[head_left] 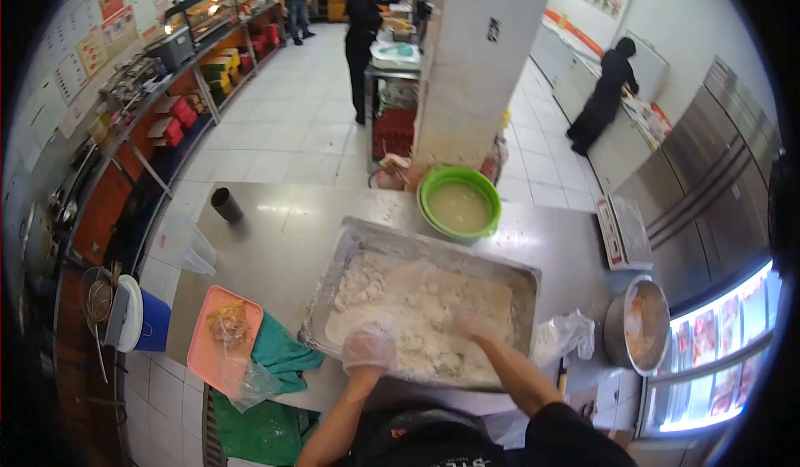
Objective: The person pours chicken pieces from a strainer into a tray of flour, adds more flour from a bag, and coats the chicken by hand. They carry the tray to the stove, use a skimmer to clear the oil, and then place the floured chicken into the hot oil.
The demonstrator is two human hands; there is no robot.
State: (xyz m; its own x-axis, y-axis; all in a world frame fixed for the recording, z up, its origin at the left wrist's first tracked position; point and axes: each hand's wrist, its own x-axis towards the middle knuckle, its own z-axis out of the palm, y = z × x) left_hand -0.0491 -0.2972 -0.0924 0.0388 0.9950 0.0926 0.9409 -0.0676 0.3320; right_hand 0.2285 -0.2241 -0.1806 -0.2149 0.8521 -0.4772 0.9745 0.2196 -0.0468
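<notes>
A large metal tray (533, 288) on the steel table holds white flour (417, 288) with lumpy coated pieces in it. My left hand (369, 347), in a clear plastic glove, is at the tray's near left side, against the flour; its fingers do not show clearly. Farther right, my right hand (469, 322) reaches into the flour, smeared by motion and partly covered by it. Whether either hand grips a piece cannot be made out.
Behind the tray stands a green basin (497, 217) of cloudy liquid. A pink tray (203, 344) and teal cloth (279, 354) lie left. To the right are a plastic bag (565, 338), a metal pot (612, 334) and a scale (623, 232). Several people stand farther off.
</notes>
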